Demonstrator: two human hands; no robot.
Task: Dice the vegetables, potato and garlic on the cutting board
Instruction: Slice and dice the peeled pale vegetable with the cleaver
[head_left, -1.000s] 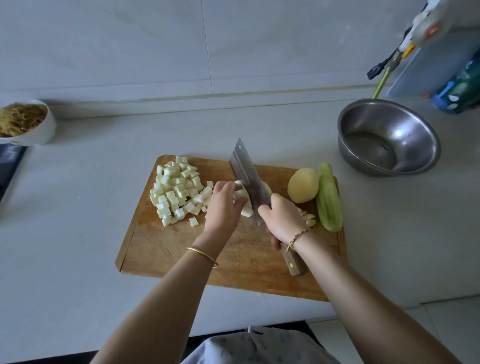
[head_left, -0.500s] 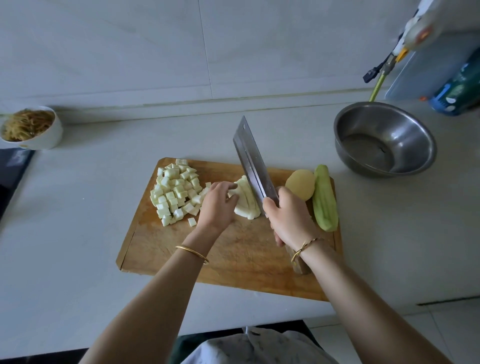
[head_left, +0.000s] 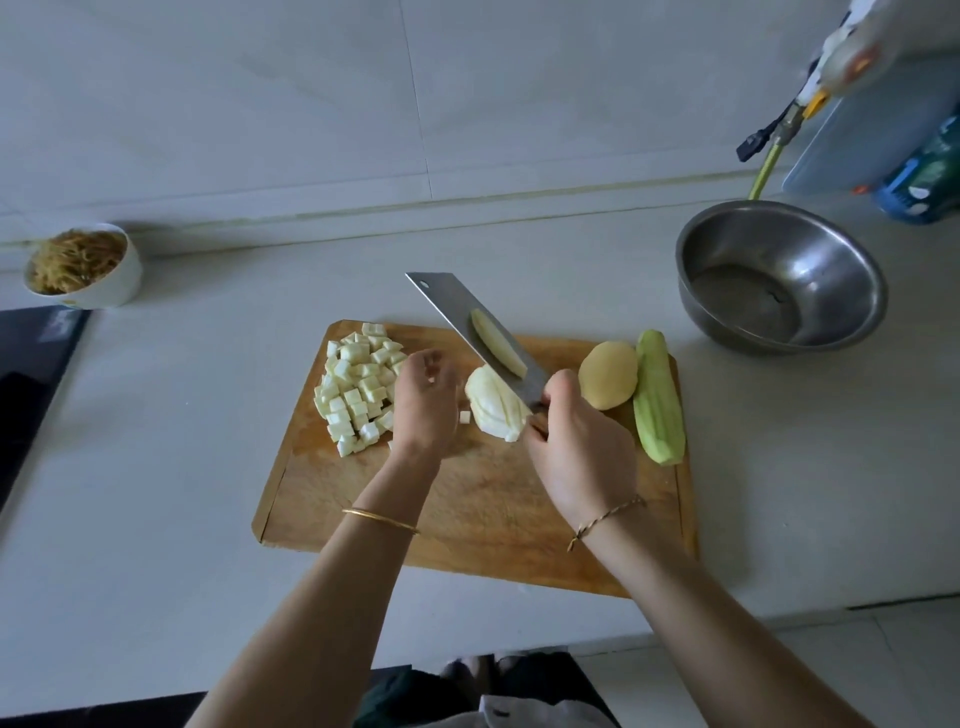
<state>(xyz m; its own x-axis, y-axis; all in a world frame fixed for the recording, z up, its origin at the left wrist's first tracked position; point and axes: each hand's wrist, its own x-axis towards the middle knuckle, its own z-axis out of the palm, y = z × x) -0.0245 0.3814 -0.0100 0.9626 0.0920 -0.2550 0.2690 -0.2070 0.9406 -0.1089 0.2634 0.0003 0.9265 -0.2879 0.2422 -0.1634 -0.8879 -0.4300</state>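
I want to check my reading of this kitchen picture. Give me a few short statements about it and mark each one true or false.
1. A pale slice clings to the blade of the steel cleaver. True.
2. The round yellow potato is already diced. False: it lies whole beside the long peeled green vegetable.
3. The round steel bowl holds the white cubes. False: it looks empty; the white cubes are piled on the wooden cutting board.
4. The right hand grips the cleaver. True.
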